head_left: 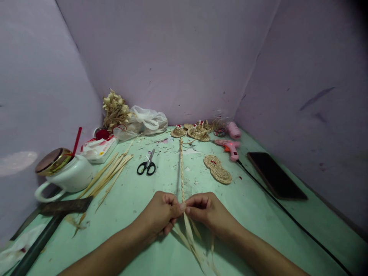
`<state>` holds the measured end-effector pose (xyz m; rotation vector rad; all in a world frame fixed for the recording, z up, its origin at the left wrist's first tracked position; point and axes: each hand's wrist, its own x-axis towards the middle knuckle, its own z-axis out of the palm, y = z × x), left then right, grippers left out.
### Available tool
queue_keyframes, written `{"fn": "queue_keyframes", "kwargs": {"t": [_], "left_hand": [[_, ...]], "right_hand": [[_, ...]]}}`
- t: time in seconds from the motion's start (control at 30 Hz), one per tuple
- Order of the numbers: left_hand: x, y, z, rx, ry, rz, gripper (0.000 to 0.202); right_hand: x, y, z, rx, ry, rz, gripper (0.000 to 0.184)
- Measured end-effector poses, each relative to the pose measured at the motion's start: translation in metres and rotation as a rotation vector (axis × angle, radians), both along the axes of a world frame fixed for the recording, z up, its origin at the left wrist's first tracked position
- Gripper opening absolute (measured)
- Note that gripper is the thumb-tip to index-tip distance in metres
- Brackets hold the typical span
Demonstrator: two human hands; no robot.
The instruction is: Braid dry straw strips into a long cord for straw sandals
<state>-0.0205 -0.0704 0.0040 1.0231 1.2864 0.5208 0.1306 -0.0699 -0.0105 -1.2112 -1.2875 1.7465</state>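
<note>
A thin plaited cord of pale dried-leaf strips is laid along a green table, just right of a pair of black scissors. Its near end, closer to the viewer than the scissors, is pinched between the left hand and the right hand, both closed tight with their fingertips touching. A long stretch appears already plaited, while only short loose strips are left unworked nearer than the hands; a spare bundle of strips is seen left of the scissors.
</note>
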Motion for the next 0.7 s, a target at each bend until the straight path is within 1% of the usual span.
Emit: {"fn": "queue_keyframes", "kwargs": {"t": [0.13,0.27,0.47,0.57,0.7], "left_hand": [[-0.0026,0.0025,0.0051,-0.011,-0.021,-0.049,0.027],[-0.0025,0.0040,0.0069,-0.047,-0.032,-0.051,0.017],[-0.0006,0.0047,0.0049,-0.027,-0.044,-0.061,0.021],[0.0011,0.0040,0.0042,0.005,-0.011,-0.053,0.024],[0.0042,0.0021,0.0039,0.046,0.044,-0.042,0.017]], "right_hand": [[-0.0003,0.0003,0.0005,0.005,-0.037,-0.030,0.016],[-0.0002,0.0006,0.0020,0.035,-0.069,-0.023,0.013],[0.0021,0.0042,0.0013,0.025,-0.104,0.021,0.011],[0.0021,0.0042,0.0006,0.031,-0.109,0.022,0.010],[0.0012,0.0015,0.0003,0.033,-0.141,0.007,0.009]]}}
